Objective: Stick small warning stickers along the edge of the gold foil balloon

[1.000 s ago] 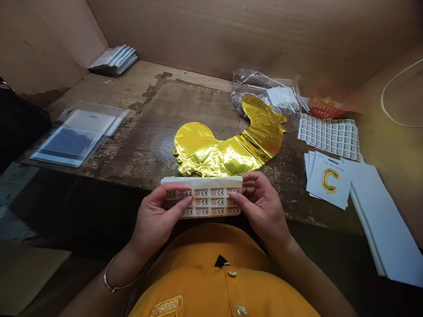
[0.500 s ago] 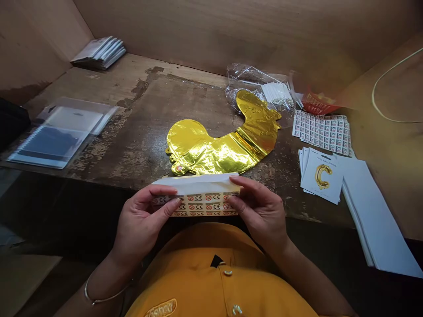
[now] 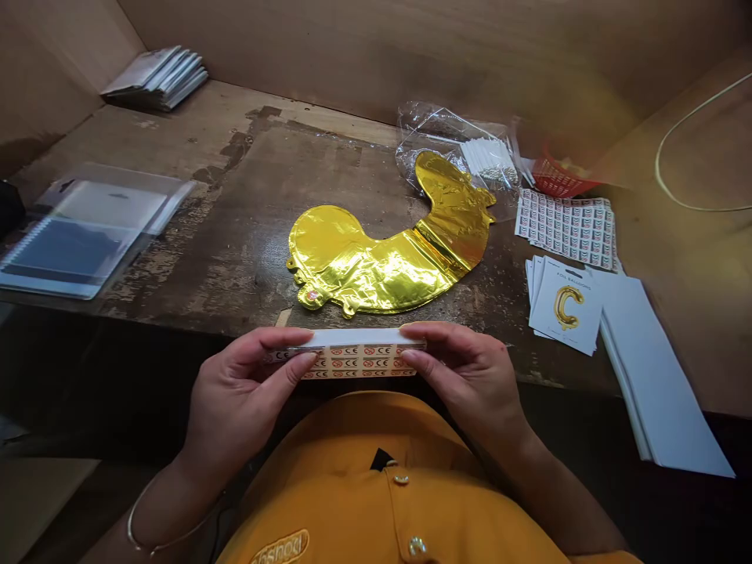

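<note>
Between my two hands, in front of my body, is a sticker sheet (image 3: 356, 363) printed with rows of CE marks and red symbols. Its white upper edge is folded over toward the back. My left hand (image 3: 250, 392) pinches the left end between thumb and fingers. The right end is pinched the same way by my right hand (image 3: 470, 376). Just beyond the sheet, a flat gold foil balloon (image 3: 381, 270) shaped like a curved letter lies on the worn table (image 3: 235, 235), a small round sticker on its lower left tab.
Clear plastic sleeves (image 3: 88, 235) lie at the left, and a stack of folded packets (image 3: 158, 78) sits behind them. To the right are a red basket (image 3: 558, 174), more sticker sheets (image 3: 567, 227), foil balloon cards (image 3: 567, 305) and long white strips (image 3: 663, 376). A clear bag of white sticks (image 3: 487, 157) lies behind the balloon.
The white upper part of the sticker sheet now shows as a narrower band, folded further back. Both hands keep their pinch on its ends. The whole view has shifted slightly.
</note>
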A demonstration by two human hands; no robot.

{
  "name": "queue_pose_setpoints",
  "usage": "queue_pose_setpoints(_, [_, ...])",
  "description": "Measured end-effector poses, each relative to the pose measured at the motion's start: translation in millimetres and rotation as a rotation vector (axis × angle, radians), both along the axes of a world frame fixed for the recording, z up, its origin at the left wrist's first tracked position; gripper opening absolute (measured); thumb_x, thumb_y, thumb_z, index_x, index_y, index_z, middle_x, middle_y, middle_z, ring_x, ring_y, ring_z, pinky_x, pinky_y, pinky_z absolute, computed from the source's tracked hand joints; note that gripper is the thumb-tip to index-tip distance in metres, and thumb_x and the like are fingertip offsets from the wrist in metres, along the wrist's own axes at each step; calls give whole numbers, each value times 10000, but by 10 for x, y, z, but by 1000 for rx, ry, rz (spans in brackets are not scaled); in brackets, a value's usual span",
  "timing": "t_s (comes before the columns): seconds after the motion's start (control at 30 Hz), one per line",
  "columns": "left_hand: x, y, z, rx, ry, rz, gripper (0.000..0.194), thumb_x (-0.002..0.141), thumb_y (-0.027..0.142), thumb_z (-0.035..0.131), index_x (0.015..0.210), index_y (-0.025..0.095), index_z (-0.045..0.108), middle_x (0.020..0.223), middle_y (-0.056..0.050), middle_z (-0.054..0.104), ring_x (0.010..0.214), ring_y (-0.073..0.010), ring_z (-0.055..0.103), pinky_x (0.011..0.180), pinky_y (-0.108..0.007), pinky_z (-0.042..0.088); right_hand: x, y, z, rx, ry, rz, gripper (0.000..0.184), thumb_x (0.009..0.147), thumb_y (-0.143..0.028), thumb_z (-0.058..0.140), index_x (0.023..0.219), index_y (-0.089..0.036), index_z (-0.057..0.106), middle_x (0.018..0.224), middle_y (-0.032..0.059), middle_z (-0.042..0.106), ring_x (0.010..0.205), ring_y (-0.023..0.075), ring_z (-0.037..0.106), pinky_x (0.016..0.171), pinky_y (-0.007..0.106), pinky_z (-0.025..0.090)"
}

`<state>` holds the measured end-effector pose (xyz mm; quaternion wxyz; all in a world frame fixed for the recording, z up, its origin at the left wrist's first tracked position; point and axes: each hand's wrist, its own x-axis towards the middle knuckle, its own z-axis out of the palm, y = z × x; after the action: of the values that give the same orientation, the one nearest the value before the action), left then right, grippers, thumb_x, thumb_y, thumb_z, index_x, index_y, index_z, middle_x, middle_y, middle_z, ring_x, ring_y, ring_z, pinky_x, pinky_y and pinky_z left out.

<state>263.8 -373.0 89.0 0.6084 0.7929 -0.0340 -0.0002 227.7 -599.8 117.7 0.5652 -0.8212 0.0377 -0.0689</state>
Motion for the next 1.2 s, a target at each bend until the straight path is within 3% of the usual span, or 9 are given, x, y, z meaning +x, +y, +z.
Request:
queue_pose_setpoints(0.17, [-43,36,22,172,-154,-9,48,806,303,711,853,297,701,810,36,675,722,-134,641,663,-243,546,-20,16,96,-163,-64,22,46,809,-183,688,812,-228,697,742,-13,700,666,116,640,636,234,534])
queue_pose_setpoints(0.3, [-4,86,63,402,-369,7,43,809,299,693,789,263,681,1181,-45,529,1189,-284,509,1023,-447,439,-14,-13,145,-261,-149,37,43,788,-195,701,770,-232,691,910,36,640,863,171,622,763,302,523])
queue_pose_setpoints(0.5, [69,134,96,451,-462,-107,49,831,254,644,786,272,644,1265,-13,545,1320,-321,440,1167,-577,242,43,-42,56,-53,25,156,43,886,-223,586,855,-227,617,866,32,700,792,174,656,713,311,539])
queue_pose_setpoints(0.6, [80,172,115,552,-518,-26,50,808,260,671,768,290,664,1345,13,519,1398,-329,321,1184,-588,168,60,-50,20,-236,-199,125,77,834,-167,636,822,-241,616,1044,46,693,1135,253,576,993,440,451])
queue_pose_setpoints(0.7, [96,196,122,414,-453,-127,28,815,256,658,793,274,659,1070,-7,692,1166,-264,593,1126,-527,340,64,-50,-7,-216,-277,156,123,827,-134,627,844,-253,604,1062,46,685,1162,268,560,1027,479,421])
queue_pose_setpoints(0.77, [113,183,104,244,-242,-136,60,816,290,660,784,240,651,796,6,714,798,-189,700,847,-372,566,65,-36,-41,-130,-175,147,94,864,-159,593,869,-252,586,937,35,684,941,213,638,839,372,521])
queue_pose_setpoints(0.87, [140,124,31,-44,121,-68,171,749,356,730,751,200,658,623,16,668,522,-133,620,466,-220,515,82,-4,-112,-129,-77,59,69,882,-214,585,818,-232,570,745,-8,590,648,116,557,581,233,465])
queue_pose_setpoints(1.07, [164,48,-160,-264,321,-49,182,710,346,773,737,181,699,632,1,675,539,-112,608,493,-193,520,181,-18,-181,159,180,52,159,808,-320,674,901,-204,619,692,-15,574,617,114,544,547,225,451])
queue_pose_setpoints(1.2, [165,69,-217,-242,348,-18,230,689,376,788,743,173,695,627,-1,670,543,-126,613,498,-212,528,211,-32,-196,185,315,140,267,783,-393,686,660,-167,617,587,-13,540,562,107,481,514,228,406])
